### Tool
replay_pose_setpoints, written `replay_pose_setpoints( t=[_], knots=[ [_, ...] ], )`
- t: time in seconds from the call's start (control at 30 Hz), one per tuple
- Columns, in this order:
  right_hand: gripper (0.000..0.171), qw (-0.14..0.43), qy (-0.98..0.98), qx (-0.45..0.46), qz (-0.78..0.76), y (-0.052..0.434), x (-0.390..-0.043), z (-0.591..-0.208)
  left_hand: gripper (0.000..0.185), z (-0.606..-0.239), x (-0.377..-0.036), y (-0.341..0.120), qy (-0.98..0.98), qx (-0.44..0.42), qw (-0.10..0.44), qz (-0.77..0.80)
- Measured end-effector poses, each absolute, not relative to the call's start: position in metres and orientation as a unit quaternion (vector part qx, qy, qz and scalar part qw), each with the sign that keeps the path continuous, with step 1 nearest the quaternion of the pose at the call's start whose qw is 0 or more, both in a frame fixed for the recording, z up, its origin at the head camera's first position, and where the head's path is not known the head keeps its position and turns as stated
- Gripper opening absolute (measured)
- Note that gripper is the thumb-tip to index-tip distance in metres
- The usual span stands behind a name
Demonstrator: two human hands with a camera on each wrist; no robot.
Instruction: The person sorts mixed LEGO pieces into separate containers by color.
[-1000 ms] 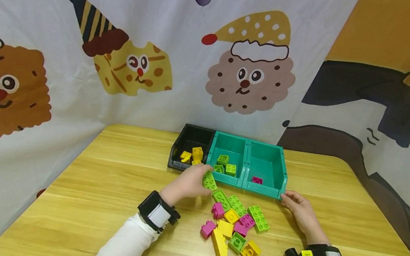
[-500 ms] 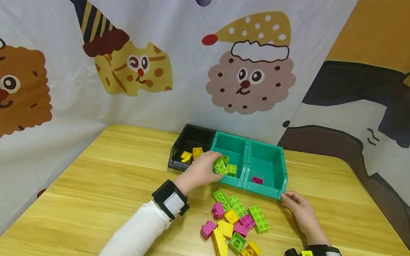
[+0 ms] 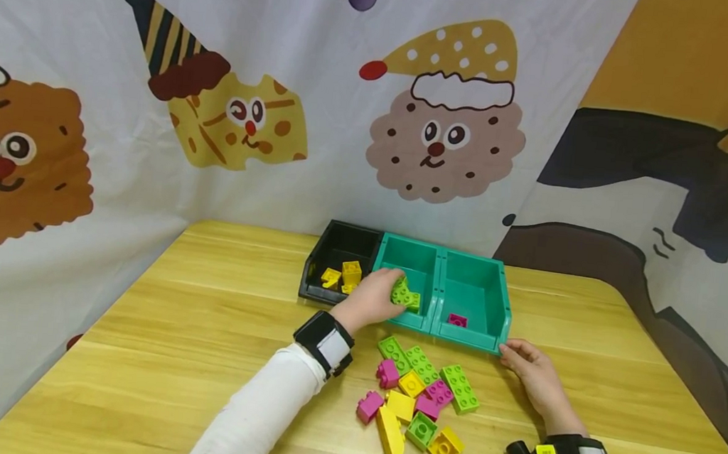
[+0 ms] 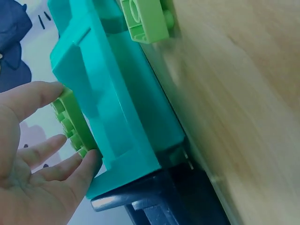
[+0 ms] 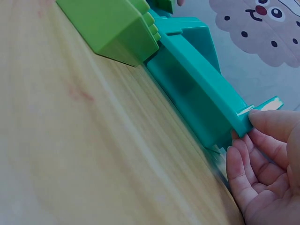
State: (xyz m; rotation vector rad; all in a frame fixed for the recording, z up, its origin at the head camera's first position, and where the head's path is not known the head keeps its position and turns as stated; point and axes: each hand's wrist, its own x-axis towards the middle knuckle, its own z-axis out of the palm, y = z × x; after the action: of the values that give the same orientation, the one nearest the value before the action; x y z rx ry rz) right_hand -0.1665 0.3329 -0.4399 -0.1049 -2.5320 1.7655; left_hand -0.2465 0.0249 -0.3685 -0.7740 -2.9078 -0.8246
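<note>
"The right hand (image 3: 535,376)?"

"Thumb and fingers pinch the front corner of the right teal bin (image 3: 472,278)."

"And the left hand (image 3: 374,299)?"

"Fingers partly spread — gripping a green brick (image 4: 77,119) at the mouth of the middle teal bin (image 3: 413,252)."

"Anything smaller?"

"A pink brick (image 3: 457,320) — inside the right teal bin."

A pale cloth backdrop (image 3: 334,153) hangs behind the surface (image 3: 155,353) and shows shallow folds. Printed figures, left to right: a brown square biscuit (image 3: 55,160), a yellow cheese wedge (image 3: 275,131) in a striped hat (image 3: 167,37), and a round biscuit (image 3: 445,151) in a spotted hat (image 3: 464,49). An orange area (image 3: 685,60) occupies the upper right. The surface has yellowish wood grain. Illumination is even
</note>
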Motion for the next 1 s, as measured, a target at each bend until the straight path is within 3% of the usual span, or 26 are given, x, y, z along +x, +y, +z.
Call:
replay_pose_setpoints(
  t=[0.23, 1.0],
  knots=[
    [0.031, 0.028, -0.817, -0.038, 0.575, 0.332, -0.165, -0.44, 0.066, -0.368, -0.251, 0.034, -0.937, -0.235, 0.002, -0.259],
    [0.031, 0.027, -0.812, -0.03, 0.582, 0.333, -0.166, -0.438, 0.055, -0.38, -0.251, 0.048, -0.951, -0.196, -0.057, -0.233]
  ],
)
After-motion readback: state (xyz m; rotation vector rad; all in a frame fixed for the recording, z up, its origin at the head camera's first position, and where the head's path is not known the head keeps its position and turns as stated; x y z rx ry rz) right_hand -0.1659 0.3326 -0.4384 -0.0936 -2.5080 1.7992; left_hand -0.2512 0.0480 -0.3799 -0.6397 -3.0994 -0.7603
